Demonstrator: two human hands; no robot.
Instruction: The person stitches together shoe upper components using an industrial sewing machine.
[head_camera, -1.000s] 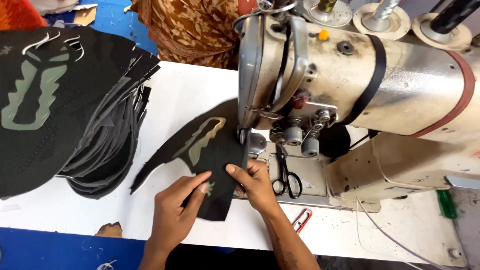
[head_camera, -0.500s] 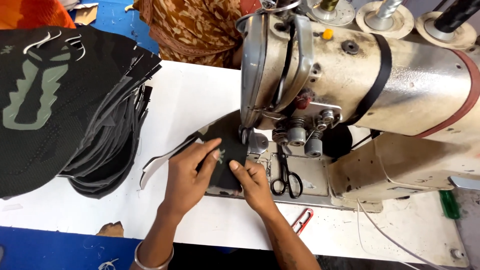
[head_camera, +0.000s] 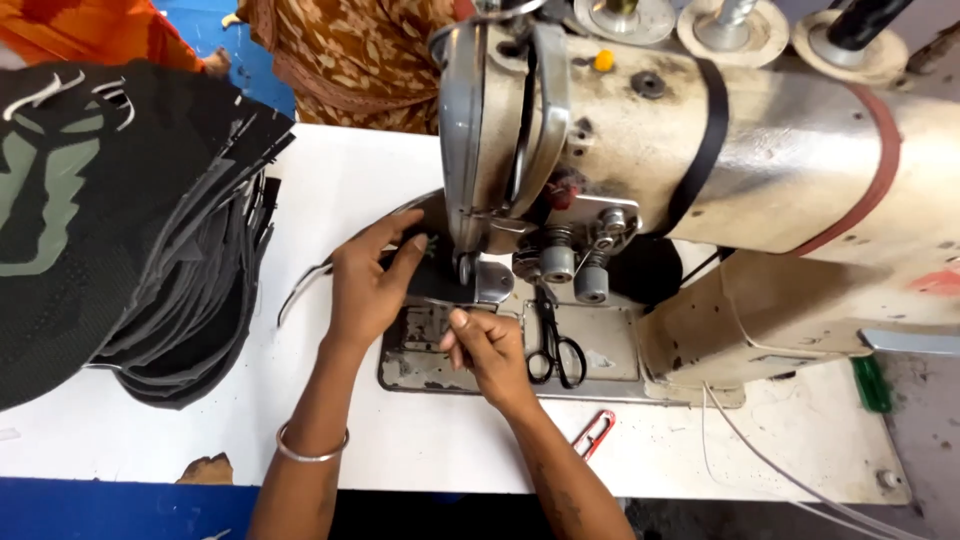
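Observation:
My left hand (head_camera: 368, 285) lies flat on a black fabric piece (head_camera: 425, 272), pressing it down just left of the needle of a cream industrial sewing machine (head_camera: 700, 160). My right hand (head_camera: 487, 350) pinches the near edge of the same piece in front of the presser foot (head_camera: 492, 285). Most of the piece is hidden under my hands and the machine head. A thin pale edge of it sticks out to the left (head_camera: 300, 285).
A thick stack of black cut pieces (head_camera: 150, 260) with grey print fills the left of the white table (head_camera: 350, 440). Black scissors (head_camera: 550, 345) lie on the machine's metal plate. A small red clipper (head_camera: 592, 433) lies near the front edge. A person in patterned orange cloth (head_camera: 350, 55) sits opposite.
The fabric piece has been turned and slid under the machine head. My left hand moved up and right onto it; my right hand shifted to pinch its near edge.

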